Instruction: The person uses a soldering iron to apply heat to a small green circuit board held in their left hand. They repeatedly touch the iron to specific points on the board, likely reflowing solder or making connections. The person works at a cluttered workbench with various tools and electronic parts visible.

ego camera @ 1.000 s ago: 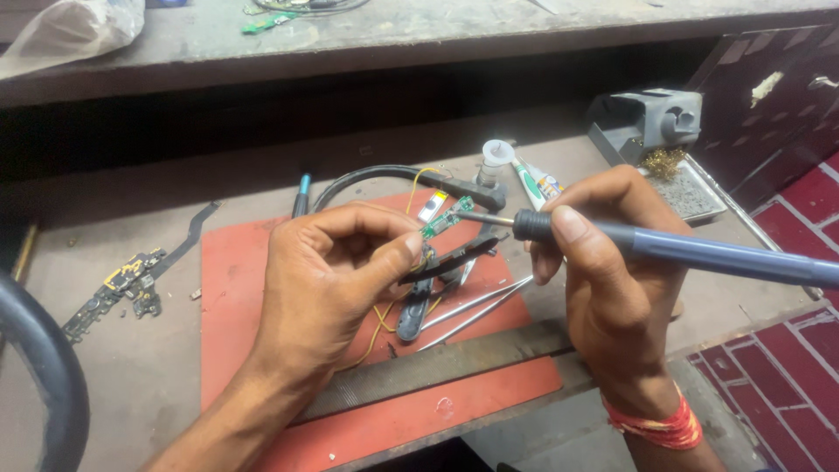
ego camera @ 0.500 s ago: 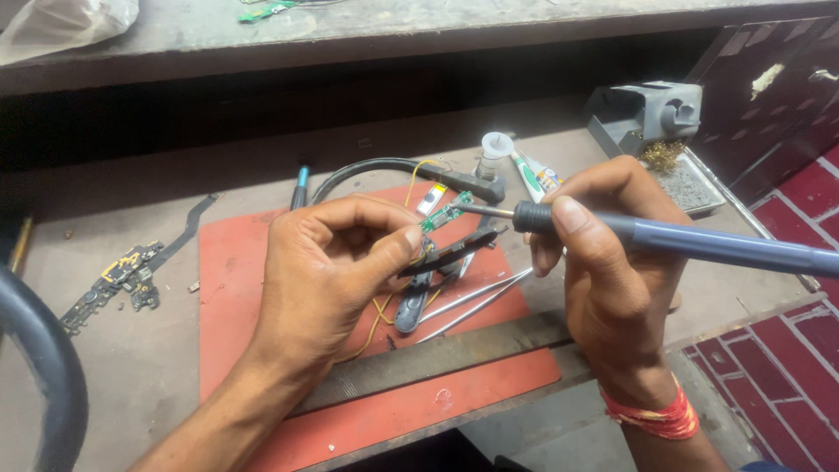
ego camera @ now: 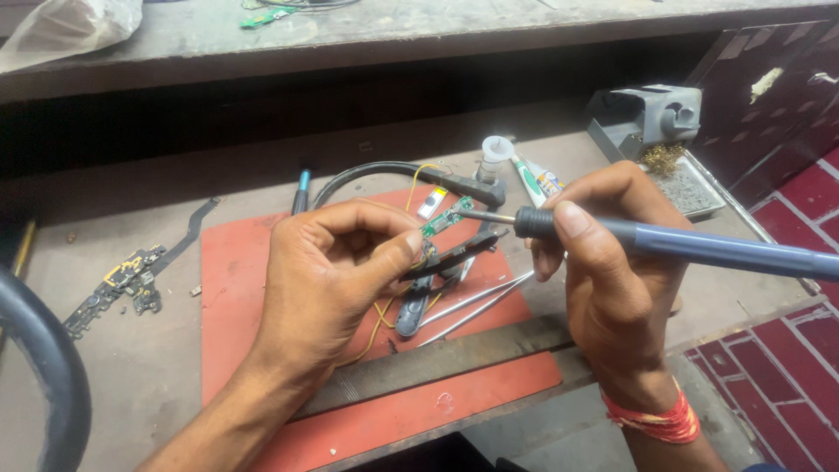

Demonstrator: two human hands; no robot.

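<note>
My right hand (ego camera: pixel 612 271) grips a blue-handled soldering iron (ego camera: pixel 682 246) whose metal tip reaches left to a small green circuit board (ego camera: pixel 444 218). My left hand (ego camera: pixel 336 275) is curled over the red mat (ego camera: pixel 245 288), pinching black tweezers (ego camera: pixel 454 253) that hold the board's near end. Yellow wires (ego camera: pixel 382 319) trail from under the left hand. What lies inside the left palm is hidden.
Silver tweezers (ego camera: pixel 476 301) and a black tool (ego camera: pixel 412 315) lie on the mat. A black cable (ego camera: pixel 393 170), a glue tube (ego camera: pixel 535 179), a small white bottle (ego camera: pixel 495 156), a grey iron stand with brass wool (ego camera: pixel 651 122) and loose flex parts (ego camera: pixel 122 280) sit around. A dark curved bar (ego camera: pixel 39 367) is at left.
The iron's tip has crept slightly left and down toward the green board. My left hand has stayed in nearly the same place.
</note>
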